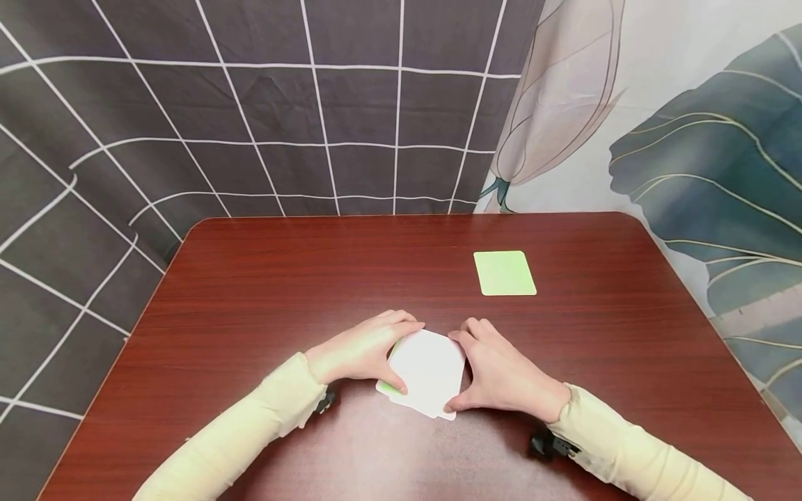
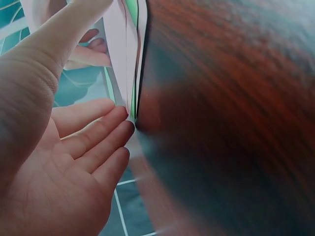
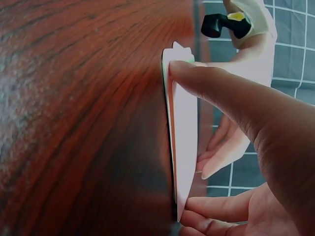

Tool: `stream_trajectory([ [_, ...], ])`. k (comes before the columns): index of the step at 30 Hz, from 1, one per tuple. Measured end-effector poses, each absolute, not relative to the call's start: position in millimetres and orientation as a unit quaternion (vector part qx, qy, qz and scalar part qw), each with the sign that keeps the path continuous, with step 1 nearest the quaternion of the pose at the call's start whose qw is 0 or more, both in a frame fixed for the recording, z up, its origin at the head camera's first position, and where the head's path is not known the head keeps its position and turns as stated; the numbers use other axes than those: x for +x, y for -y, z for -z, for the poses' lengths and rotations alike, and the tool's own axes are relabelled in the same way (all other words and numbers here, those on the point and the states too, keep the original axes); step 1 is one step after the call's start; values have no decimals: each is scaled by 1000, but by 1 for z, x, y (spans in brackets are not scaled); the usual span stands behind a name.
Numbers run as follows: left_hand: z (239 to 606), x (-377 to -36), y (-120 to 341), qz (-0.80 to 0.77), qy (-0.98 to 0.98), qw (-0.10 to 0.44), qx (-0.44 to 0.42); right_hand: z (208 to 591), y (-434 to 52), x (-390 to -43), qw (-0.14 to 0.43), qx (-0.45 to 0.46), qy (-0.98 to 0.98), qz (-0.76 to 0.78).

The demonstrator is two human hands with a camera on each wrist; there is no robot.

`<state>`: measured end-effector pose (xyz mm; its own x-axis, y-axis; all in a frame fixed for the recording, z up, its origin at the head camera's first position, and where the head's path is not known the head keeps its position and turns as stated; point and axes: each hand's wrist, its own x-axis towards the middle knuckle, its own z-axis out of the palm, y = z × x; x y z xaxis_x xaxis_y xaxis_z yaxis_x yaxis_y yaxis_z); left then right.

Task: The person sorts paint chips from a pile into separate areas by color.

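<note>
From the head view, the stack of cards (image 1: pixel 427 372) sits on the reddish-brown table (image 1: pixel 301 278), between the 2 hands, toward the person's side. The left hand (image 1: pixel 368 350) grips it from the left: the thumb lies along the near left edge, and the fingers meet the far left corner. The right hand (image 1: pixel 504 369) grips it from the right, thumb at the near right corner and fingertips at the far right corner. Both grips are thus clamped on the stack, whose white upper face shows between them. The cards are not squared up: corners jut out on the near side, and a strip of green shows beside the left thumb. Well apart from this, farther back and to the right, 1 green card (image 1: pixel 505 273) lies flat. Pale yellow sleeves (image 1: pixel 247 414) cover both forearms.

From the left wrist view, the cards appear edge-on, with thin gaps and a green layer among the white ones. The left thumb reaches to their top in the picture; the fingers (image 2: pixel 106 135) extend to the opposite end, some tips at the edge. Fingers of the right hand show beyond.

From the right wrist view, the right thumb (image 3: pixel 202 81) presses near 1 end of the stack, while fingertips touch the other end. The left hand is behind, wearing a black device (image 3: pixel 221 25) at the wrist.
</note>
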<state>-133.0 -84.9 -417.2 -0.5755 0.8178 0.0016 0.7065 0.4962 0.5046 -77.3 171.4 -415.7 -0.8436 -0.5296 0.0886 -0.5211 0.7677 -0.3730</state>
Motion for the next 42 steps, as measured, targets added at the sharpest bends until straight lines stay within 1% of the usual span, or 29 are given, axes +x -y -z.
stream_trajectory([
  [5,418,-132,84,-227,-858,114,445,416,-171,-79,11,-290,-934,208],
  [20,416,-133,87,-222,-868,101,434,415,-174,-90,-23,-321,-918,230],
  [27,413,-137,94,-225,-878,78,414,406,-170,-102,-15,-326,-916,234],
  [33,405,-143,106,-236,-889,57,389,398,-161,-121,5,-332,-913,238],
  [42,396,-162,135,-231,-909,20,347,395,-136,-167,22,-371,-895,245],
])
